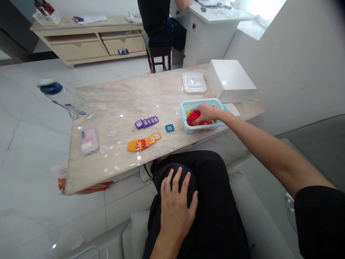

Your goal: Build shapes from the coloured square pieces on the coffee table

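My right hand [206,112] reaches into a light-blue plastic bin [184,126] on the marble table [113,100], its fingers closed round red toothed pieces [193,117]. More red and yellow pieces show in the bin beneath it. My left hand [176,201] rests on my knee with the fingers spread, holding nothing. A single blue toothed square [169,128] lies left of the bin. Farther left are an overlapping row of purple pieces [147,122] and, nearer me, a row of orange and red pieces [144,142], with white window-like grids on some. Two loose white grids [112,133] lie to their left.
Behind the bin are a clear plastic lid [194,82] and a white box [231,79]. A water bottle [67,99] and a blurred pink item [90,141] are at the table's left. Someone sits on a dark stool [159,52] beyond the table.
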`<state>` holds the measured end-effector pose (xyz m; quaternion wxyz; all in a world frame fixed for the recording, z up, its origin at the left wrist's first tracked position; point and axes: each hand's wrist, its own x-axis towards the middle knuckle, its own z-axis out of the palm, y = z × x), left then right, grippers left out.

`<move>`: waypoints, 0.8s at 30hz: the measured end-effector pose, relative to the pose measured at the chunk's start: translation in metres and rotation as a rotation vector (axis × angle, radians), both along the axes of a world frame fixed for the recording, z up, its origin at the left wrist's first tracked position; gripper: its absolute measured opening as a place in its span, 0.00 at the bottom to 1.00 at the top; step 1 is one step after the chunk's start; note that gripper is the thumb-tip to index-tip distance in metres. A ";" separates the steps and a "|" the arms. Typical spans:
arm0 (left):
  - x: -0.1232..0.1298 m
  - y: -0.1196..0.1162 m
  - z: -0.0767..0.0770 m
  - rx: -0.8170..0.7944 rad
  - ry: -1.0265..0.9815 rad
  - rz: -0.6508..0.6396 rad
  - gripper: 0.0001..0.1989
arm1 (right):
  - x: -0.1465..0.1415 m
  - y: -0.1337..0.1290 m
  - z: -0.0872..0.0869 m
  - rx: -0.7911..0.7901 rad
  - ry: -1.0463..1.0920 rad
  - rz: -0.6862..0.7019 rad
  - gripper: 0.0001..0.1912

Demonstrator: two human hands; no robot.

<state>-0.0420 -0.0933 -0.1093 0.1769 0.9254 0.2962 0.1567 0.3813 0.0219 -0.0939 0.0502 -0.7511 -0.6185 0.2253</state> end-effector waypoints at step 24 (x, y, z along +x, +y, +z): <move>-0.044 0.023 0.045 -0.940 -1.000 0.172 0.27 | -0.273 -0.112 0.058 -0.197 1.408 -0.026 0.23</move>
